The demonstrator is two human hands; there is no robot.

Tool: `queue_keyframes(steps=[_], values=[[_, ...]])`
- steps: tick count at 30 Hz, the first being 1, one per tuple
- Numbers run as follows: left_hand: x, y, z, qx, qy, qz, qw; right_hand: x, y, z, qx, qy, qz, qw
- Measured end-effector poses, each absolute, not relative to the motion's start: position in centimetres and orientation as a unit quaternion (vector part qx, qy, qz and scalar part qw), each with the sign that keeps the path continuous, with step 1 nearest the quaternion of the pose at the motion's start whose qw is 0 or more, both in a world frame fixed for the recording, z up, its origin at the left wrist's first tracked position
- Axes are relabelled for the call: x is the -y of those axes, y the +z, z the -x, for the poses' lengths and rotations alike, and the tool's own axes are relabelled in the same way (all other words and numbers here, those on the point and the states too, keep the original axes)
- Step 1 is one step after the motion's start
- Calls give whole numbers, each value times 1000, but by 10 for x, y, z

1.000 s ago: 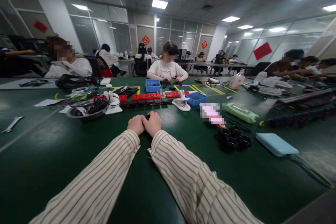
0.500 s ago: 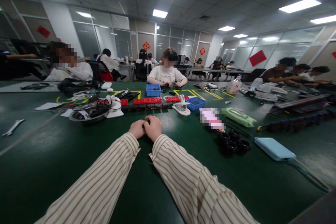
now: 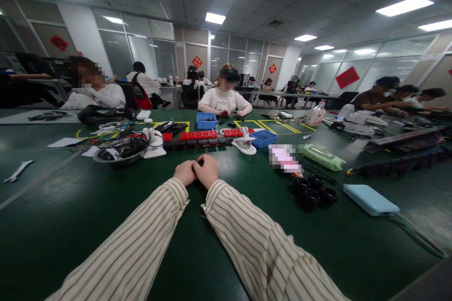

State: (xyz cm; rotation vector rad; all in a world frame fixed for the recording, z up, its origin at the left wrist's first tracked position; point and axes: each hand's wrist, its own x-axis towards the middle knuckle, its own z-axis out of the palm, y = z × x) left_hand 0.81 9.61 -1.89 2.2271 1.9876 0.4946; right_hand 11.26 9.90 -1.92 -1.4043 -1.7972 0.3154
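My left hand point(image 3: 185, 172) and my right hand point(image 3: 207, 171) meet over the green table point(image 3: 141, 207), fingers curled and touching. Between them shows a bit of a small black part point(image 3: 200, 162); the fingers hide most of it, so its kind is unclear. Both hands are closed around it. Beyond my fingers runs a row of red and black modules point(image 3: 197, 136), with a white clamp-like stand point(image 3: 244, 143) at its right. Several black round parts point(image 3: 312, 191) stand together to the right of my right hand.
Left lies a metal bowl point(image 3: 120, 157) of dark items and a wrench point(image 3: 18, 171). Blue bins point(image 3: 206, 121) stand ahead, near a seated person point(image 3: 226, 99). Farther right are a green soft pack point(image 3: 323, 157) and a light-blue box with a cable point(image 3: 370, 200).
The fingers of my right hand have shifted slightly, and more of the black part shows between my hands. Both hands stay in about the same place.
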Motion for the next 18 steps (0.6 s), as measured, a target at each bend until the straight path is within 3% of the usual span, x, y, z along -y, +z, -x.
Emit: queue_keyframes(steps=[8,18], values=[[-98,-18,-6,-642,164,-746,72,-98,-20,-111,715,127,536,430],[-99,-20,-7,-647,173,-740,67,-98,-19,-112,714,130,569,387]])
